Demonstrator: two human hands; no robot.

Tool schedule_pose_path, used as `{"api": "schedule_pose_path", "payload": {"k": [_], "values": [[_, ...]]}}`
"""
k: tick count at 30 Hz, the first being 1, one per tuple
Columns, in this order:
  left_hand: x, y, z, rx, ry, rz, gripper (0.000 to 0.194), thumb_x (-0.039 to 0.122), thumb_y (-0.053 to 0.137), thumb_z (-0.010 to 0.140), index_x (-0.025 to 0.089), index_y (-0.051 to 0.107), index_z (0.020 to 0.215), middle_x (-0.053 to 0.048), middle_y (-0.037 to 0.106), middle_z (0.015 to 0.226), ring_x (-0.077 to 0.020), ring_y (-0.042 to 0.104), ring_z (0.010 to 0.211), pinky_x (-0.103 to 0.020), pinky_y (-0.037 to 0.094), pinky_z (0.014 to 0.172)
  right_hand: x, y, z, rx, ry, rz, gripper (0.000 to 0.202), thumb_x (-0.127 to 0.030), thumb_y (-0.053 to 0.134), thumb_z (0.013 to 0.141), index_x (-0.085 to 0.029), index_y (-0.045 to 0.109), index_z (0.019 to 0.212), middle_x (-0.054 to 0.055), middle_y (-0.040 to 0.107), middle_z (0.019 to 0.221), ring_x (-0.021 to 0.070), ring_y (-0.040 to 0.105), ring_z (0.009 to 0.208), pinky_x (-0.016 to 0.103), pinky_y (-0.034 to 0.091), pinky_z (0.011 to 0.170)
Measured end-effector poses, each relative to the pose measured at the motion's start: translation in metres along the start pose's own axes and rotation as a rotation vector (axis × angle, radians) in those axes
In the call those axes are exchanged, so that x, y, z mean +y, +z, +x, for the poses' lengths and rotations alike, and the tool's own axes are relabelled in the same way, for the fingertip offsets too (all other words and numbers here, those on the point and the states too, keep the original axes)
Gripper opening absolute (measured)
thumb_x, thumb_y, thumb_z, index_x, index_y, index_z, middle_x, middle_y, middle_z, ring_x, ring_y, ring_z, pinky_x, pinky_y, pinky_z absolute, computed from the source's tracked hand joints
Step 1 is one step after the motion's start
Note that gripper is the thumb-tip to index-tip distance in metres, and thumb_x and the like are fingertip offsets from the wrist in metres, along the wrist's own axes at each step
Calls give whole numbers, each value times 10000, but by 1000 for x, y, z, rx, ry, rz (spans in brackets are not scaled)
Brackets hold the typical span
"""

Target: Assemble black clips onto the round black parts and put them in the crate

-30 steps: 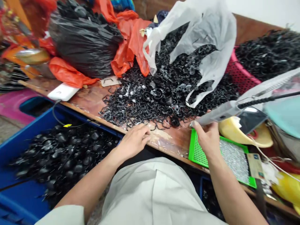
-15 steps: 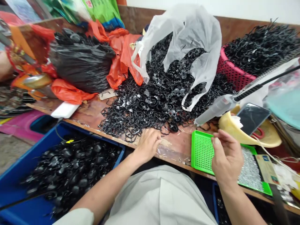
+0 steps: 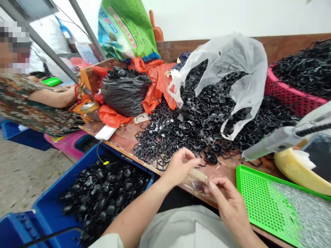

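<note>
Over the table's front edge, my left hand has its fingers curled with thumb and fingertips close together; whatever is between them is too small to make out. Just right of it, my right hand pinches at the edge with thumb and forefinger, and what it holds is hidden. Behind both hands lies a heap of small black plastic parts. A green perforated tray with small clear pieces stands right of my right hand.
A blue bin of black parts stands at the lower left. A white plastic bag lies on the heap. At the right are a pink basket, a grey tube and a yellow container. Another person's arm is at the left.
The view has shifted, showing more of the left side. My right hand has moved from over the green tray to beside my left hand, which has lifted and curled its fingers.
</note>
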State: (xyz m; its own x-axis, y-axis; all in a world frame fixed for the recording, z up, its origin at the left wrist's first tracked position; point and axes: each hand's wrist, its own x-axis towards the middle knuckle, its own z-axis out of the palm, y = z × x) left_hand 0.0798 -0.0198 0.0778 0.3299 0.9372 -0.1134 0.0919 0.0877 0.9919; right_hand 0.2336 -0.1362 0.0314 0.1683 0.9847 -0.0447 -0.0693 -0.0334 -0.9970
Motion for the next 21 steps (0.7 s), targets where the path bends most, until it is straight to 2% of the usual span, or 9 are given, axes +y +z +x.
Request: {"api": "schedule_pose_path", "payload": {"k": [2, 3, 4, 6, 9, 11, 14, 17, 21], "values": [[13, -30, 37, 253, 164, 419, 174, 350, 595, 860, 183, 559, 888, -3, 609, 781, -116, 575, 695, -236, 463, 667, 15, -2, -3, -21, -92, -140, 80, -274, 583, 916, -206, 623, 928, 33, 623, 884, 137, 611, 757, 253, 514, 726], [19, -44, 57, 379, 194, 658, 146, 324, 539, 893, 186, 566, 933, -20, 627, 837, -129, 594, 748, -253, 475, 718, 22, -3, -4, -35, -138, -204, 70, -253, 581, 915, -206, 622, 946, 38, 625, 899, 141, 616, 761, 260, 517, 733], [24, -57, 76, 439, 197, 737, 135, 270, 530, 892, 181, 574, 984, -49, 635, 913, -153, 602, 833, -285, 473, 792, 28, -3, -5, -46, -184, -262, 71, -231, 582, 911, -207, 621, 965, 42, 627, 905, 144, 619, 766, 263, 519, 734], [29, -74, 110, 481, 192, 833, 178, 196, 552, 858, 183, 599, 1029, -88, 628, 998, -207, 589, 969, -344, 442, 894, 37, -3, -5, -45, -281, -349, 96, -190, 587, 899, -209, 614, 989, 48, 632, 920, 155, 625, 803, 266, 521, 741], [26, -82, 140, 462, 165, 931, 221, 212, 607, 819, 191, 639, 1037, -116, 632, 997, -265, 581, 1012, -388, 429, 911, 41, -2, -2, -24, -423, -422, 155, -140, 588, 883, -215, 598, 1019, 48, 639, 937, 167, 632, 873, 270, 516, 781], [20, -82, 147, 452, 151, 978, 235, 256, 625, 815, 191, 650, 1039, -123, 643, 970, -282, 591, 990, -393, 435, 889, 39, -2, 0, -26, -482, -452, 180, -117, 584, 878, -218, 592, 1027, 43, 641, 927, 164, 635, 877, 267, 512, 795], [13, -85, 144, 458, 149, 1021, 219, 295, 610, 837, 194, 656, 1025, -114, 665, 935, -271, 609, 948, -380, 435, 871, 39, -3, 1, -42, -514, -469, 188, -102, 578, 877, -213, 585, 1030, 46, 640, 918, 162, 636, 873, 262, 514, 792], [10, -97, 131, 491, 155, 1031, 188, 316, 563, 878, 199, 656, 992, -98, 685, 914, -240, 628, 899, -350, 439, 838, 40, -4, 2, -63, -528, -472, 177, -106, 577, 878, -207, 582, 1023, 54, 642, 909, 166, 639, 865, 267, 523, 787], [12, -110, 101, 588, 180, 982, 213, 340, 484, 926, 196, 636, 965, -81, 700, 910, -211, 637, 856, -320, 450, 786, 39, -4, 3, -72, -536, -477, 169, -110, 565, 881, -204, 585, 1020, 57, 649, 887, 165, 653, 822, 260, 538, 753]]}}
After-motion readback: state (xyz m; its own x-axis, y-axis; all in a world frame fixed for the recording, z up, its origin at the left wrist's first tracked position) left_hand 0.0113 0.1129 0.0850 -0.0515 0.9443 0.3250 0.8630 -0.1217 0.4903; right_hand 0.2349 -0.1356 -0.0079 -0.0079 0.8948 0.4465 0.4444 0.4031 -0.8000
